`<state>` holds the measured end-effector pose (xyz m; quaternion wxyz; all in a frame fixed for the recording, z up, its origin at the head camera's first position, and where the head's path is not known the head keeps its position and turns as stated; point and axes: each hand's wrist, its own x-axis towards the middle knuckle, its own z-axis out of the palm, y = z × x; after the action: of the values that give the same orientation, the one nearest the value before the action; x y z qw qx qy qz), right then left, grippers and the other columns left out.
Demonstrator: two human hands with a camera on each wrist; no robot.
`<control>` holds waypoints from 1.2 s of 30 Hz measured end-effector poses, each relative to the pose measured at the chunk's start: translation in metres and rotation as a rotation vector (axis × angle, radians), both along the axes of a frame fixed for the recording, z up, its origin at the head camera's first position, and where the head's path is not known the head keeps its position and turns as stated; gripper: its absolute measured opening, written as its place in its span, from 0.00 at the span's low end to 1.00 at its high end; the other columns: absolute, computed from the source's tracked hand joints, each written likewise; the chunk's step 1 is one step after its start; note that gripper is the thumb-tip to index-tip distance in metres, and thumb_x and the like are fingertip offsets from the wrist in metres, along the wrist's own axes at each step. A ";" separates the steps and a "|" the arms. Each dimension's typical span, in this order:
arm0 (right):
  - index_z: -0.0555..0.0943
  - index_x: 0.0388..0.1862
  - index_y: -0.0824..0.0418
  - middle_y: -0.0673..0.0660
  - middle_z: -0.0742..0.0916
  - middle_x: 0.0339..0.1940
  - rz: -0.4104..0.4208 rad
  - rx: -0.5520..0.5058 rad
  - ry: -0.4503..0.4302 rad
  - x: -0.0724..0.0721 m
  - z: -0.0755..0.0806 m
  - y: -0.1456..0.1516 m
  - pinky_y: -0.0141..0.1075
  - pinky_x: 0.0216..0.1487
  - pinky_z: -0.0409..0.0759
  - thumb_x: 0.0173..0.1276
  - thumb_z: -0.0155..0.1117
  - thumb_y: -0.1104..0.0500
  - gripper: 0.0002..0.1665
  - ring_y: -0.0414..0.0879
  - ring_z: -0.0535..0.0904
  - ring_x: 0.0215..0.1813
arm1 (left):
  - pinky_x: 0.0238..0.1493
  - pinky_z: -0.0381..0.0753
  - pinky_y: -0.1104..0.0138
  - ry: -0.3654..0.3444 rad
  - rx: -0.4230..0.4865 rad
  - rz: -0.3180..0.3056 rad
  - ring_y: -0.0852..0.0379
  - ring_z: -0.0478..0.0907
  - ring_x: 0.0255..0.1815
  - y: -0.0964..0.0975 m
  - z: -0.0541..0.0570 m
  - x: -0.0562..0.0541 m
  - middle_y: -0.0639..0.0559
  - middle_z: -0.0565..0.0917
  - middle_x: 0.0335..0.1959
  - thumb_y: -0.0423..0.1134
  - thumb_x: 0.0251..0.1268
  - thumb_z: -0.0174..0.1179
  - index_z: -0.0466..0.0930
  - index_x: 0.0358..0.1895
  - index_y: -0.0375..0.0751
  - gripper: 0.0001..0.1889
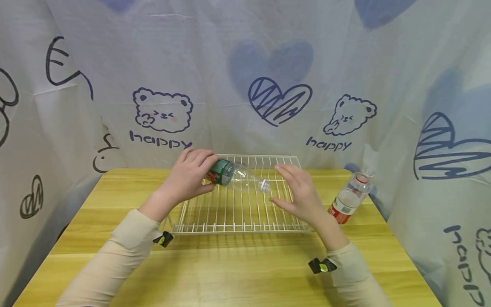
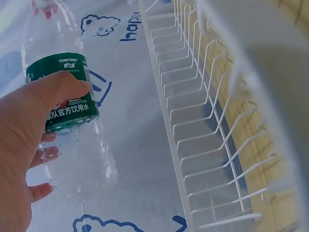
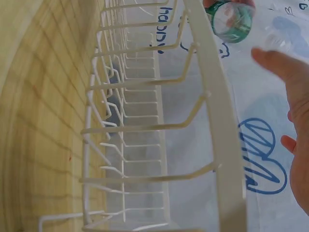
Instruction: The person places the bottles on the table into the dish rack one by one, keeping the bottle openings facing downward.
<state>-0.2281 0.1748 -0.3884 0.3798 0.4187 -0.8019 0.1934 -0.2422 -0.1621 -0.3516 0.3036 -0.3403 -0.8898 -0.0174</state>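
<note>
A clear plastic bottle with a green label (image 2: 77, 108) lies tilted sideways over the white wire rack (image 1: 238, 232). My left hand (image 1: 193, 170) grips it round the label, thumb across the front in the left wrist view. Its white-ringed neck (image 1: 264, 186) points right, toward my right hand (image 1: 301, 192). That hand is held just beyond the neck, thumb and fingers spread apart with nothing between them. In the right wrist view the green-labelled bottle (image 3: 231, 21) shows at the top, apart from the right thumb (image 3: 275, 63).
A second clear bottle with a red and white label (image 1: 347, 202) stands at the table's right side, beyond my right hand. The rack sits on the wooden table (image 1: 230, 268). A printed white curtain (image 1: 218, 85) hangs close behind and along both sides.
</note>
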 end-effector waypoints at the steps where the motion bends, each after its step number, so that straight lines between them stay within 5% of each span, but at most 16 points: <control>1: 0.68 0.68 0.67 0.62 0.76 0.67 -0.005 0.008 -0.002 0.000 0.002 -0.001 0.47 0.75 0.63 0.62 0.63 0.36 0.47 0.58 0.69 0.68 | 0.70 0.65 0.45 0.000 -0.006 0.009 0.44 0.73 0.61 0.000 0.000 0.000 0.44 0.78 0.58 0.52 0.41 0.76 0.71 0.64 0.43 0.42; 5: 0.68 0.69 0.65 0.61 0.76 0.68 -0.034 0.044 -0.010 0.000 0.014 -0.012 0.50 0.73 0.65 0.62 0.60 0.31 0.49 0.58 0.70 0.69 | 0.68 0.68 0.47 0.027 -0.050 0.026 0.44 0.73 0.60 0.002 0.002 0.001 0.43 0.78 0.57 0.53 0.41 0.76 0.71 0.63 0.43 0.41; 14: 0.70 0.67 0.61 0.60 0.78 0.62 -0.142 0.192 -0.057 -0.012 0.037 -0.056 0.50 0.67 0.73 0.54 0.71 0.36 0.49 0.55 0.73 0.65 | 0.58 0.73 0.53 0.164 -0.104 -0.001 0.45 0.74 0.55 0.011 0.005 0.002 0.44 0.78 0.54 0.52 0.38 0.78 0.72 0.60 0.44 0.41; 22: 0.69 0.68 0.59 0.58 0.78 0.63 -0.213 0.333 -0.244 -0.026 0.037 -0.079 0.51 0.67 0.73 0.56 0.67 0.31 0.49 0.54 0.72 0.66 | 0.57 0.72 0.54 0.237 -0.107 -0.038 0.46 0.74 0.54 0.012 0.005 0.001 0.45 0.79 0.53 0.48 0.38 0.79 0.74 0.57 0.45 0.38; 36: 0.73 0.59 0.61 0.56 0.82 0.55 -0.164 0.323 -0.383 -0.030 0.033 -0.098 0.45 0.63 0.77 0.56 0.69 0.39 0.39 0.52 0.76 0.60 | 0.60 0.70 0.52 0.313 -0.084 -0.062 0.45 0.72 0.55 0.012 -0.001 0.001 0.45 0.78 0.55 0.45 0.41 0.78 0.74 0.57 0.46 0.35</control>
<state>-0.2580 0.0768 -0.3552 0.1638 0.3632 -0.9109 0.1071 -0.2412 -0.1496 -0.3529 0.4232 -0.3784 -0.8208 0.0638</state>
